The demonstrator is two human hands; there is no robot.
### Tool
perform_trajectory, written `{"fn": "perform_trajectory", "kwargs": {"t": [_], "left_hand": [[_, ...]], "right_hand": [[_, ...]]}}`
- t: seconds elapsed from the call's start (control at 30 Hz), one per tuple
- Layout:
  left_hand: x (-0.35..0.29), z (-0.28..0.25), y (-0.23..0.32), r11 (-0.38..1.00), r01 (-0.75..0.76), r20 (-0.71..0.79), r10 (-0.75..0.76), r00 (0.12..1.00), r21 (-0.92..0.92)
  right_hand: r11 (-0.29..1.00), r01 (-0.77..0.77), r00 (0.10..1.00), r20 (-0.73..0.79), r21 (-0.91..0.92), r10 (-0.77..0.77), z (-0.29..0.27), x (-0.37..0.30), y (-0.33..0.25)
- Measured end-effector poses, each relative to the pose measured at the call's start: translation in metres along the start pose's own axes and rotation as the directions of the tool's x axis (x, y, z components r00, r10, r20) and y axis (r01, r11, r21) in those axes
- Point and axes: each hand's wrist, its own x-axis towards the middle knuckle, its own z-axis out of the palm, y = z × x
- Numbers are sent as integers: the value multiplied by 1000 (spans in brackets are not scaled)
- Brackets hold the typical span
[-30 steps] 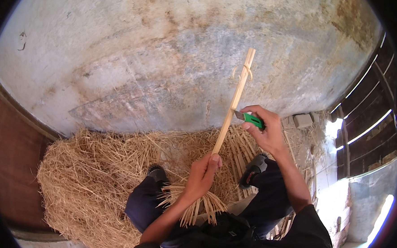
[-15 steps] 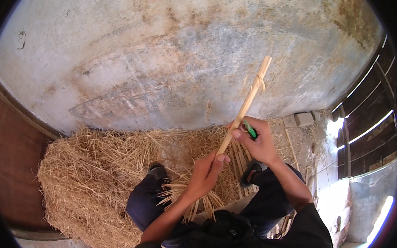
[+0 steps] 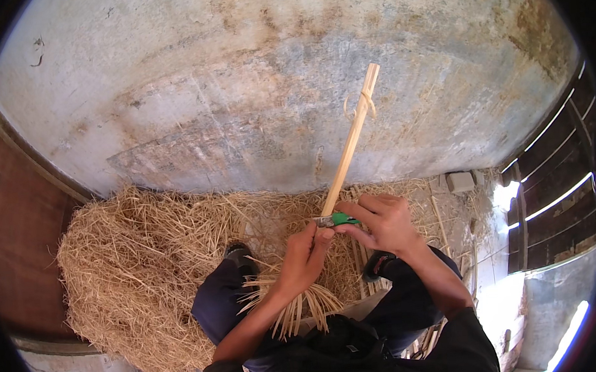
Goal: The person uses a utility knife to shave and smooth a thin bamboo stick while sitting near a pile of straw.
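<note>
My left hand [image 3: 303, 260] grips the lower part of a pale bundle of bamboo strips [image 3: 350, 143], which slants up and away, bound near its far end by a thin loop [image 3: 369, 103]. Closed around a green-handled knife [image 3: 345, 218] is my right hand [image 3: 384, 223]. The knife's short metal part lies across the bundle, right by my left thumb and forefinger. Below my left hand, thin split strips [image 3: 311, 306] fan out over my lap; whether they belong to the same bundle is hidden by the hand.
Loose straw [image 3: 133, 262] is heaped on the left and spreads along the foot of a stained wall [image 3: 240, 108]. A grey block [image 3: 459, 181] lies by the wall at right. Long wooden strips [image 3: 440, 222] rest on the floor. My shoes [image 3: 240, 256] stand apart.
My right hand has turned and come down the bundle, bringing the knife across it beside my left fingers. The bundle's far end has swung left and more upright.
</note>
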Motion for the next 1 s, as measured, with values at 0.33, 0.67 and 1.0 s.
{"fn": "perform_trajectory", "kwargs": {"t": [0.33, 0.67, 1.0], "left_hand": [[0, 5, 6, 996, -54, -150, 64, 987, 71], [1, 8, 6, 996, -69, -168, 76, 983, 48], [4, 9, 12, 998, -61, -152, 64, 986, 25]], "right_hand": [[995, -25, 999, -29, -95, 23, 3, 1, -15], [988, 4, 998, -66, -153, -15, 3, -3, -11], [985, -8, 996, -86, -172, -7, -2, -1, -10]]}}
